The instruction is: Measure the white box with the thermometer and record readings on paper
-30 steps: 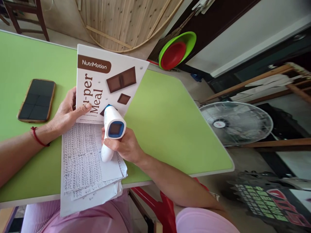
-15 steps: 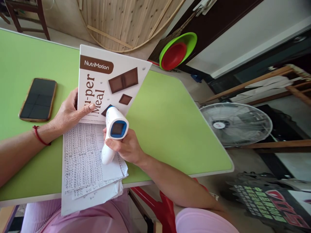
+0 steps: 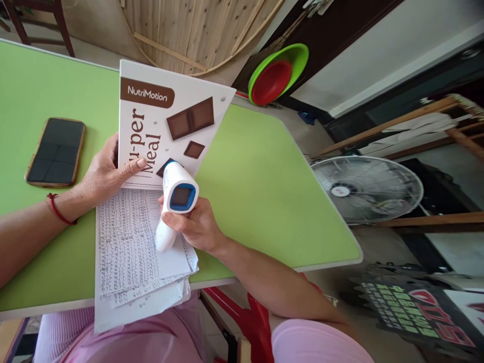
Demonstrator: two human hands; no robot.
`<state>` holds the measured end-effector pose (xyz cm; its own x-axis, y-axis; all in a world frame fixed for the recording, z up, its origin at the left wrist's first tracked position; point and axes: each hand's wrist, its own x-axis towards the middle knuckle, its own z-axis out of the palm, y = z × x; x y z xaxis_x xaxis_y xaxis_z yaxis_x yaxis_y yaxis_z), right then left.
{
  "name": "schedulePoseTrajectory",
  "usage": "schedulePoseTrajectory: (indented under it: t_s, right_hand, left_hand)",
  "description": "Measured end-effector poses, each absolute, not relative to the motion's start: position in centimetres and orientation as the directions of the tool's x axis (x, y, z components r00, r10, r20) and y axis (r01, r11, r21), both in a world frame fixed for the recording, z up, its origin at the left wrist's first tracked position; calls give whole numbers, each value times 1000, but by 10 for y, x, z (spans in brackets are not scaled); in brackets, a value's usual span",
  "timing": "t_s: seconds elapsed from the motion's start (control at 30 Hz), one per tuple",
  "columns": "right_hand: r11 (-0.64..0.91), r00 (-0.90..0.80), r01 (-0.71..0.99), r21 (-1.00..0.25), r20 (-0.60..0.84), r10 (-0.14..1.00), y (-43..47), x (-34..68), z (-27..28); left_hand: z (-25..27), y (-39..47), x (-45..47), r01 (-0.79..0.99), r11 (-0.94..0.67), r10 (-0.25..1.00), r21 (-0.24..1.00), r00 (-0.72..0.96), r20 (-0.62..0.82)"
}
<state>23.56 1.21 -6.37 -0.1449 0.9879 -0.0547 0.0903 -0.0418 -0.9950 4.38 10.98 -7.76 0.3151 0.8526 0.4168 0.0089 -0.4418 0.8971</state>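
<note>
My left hand grips the lower left edge of a white box with "NutriMotion" lettering and chocolate pieces printed on it, thumb across its front. In my right hand is a white infrared thermometer with a blue-rimmed dark screen that faces me. Its head overlaps the box's lower edge in view; whether the two touch I cannot tell. Handwritten papers lie in a stack below the box, reaching past the table's near edge.
A dark-screened phone lies on the green table, left of the box. Beyond the table's right side are a fan and green and red basins. A red stool shows under the near edge.
The view has shifted slightly, so everything sits a little higher and to the left. Both hands keep their holds on the box and the thermometer.
</note>
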Motion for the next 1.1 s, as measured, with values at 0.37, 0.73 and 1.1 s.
schedulePoseTrajectory:
  t_s: [0.37,0.73,1.1]
  right_hand:
    - [-28,-142,146,-989,-49,989,13,238,-62]
    - [106,-110,215,-971,83,990,13,252,-57]
    - [-121,142,878,-463,12,990,55,324,-37]
  left_hand:
    - [-75,109,44,-3,-422,857,907,324,400]
    - [-75,107,43,0,-378,887,926,287,362]
    - [-83,133,34,-154,-400,871,903,244,427]
